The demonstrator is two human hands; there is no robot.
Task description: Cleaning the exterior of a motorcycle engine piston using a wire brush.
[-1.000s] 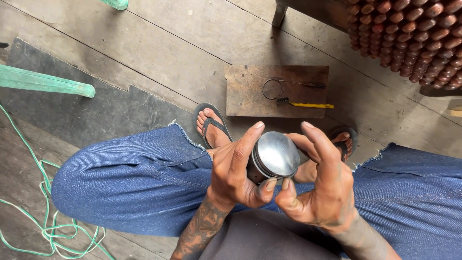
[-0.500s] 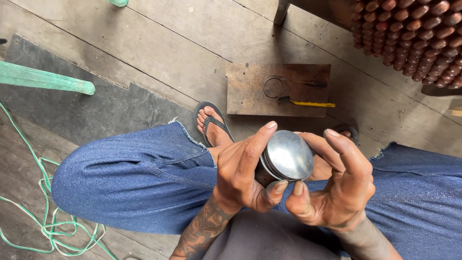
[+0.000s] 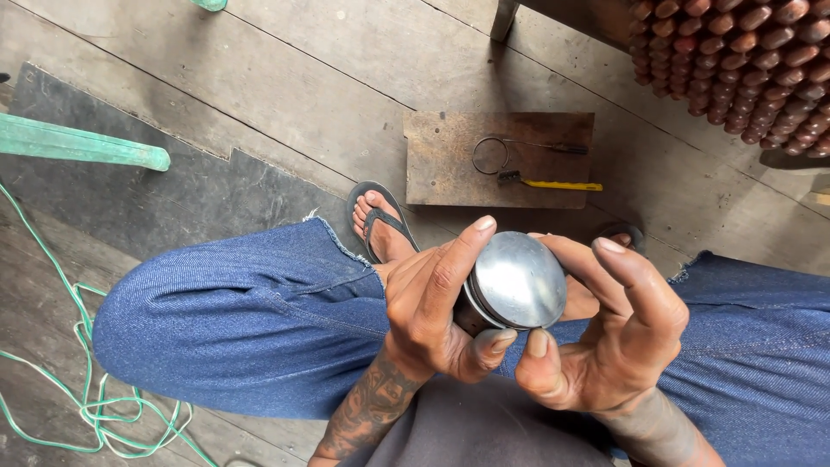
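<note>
Head view: both hands' fingers (image 3: pixel 450 268) cup a round metal lid (image 3: pixel 516 278).

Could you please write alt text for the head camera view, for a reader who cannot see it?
Seen from above, a seated person in blue jeans holds a round, shiny metal lid between the left hand and right hand. Beyond, on the plank floor, a small wooden board carries a wire loop tool and a yellow-handled tool.
</note>
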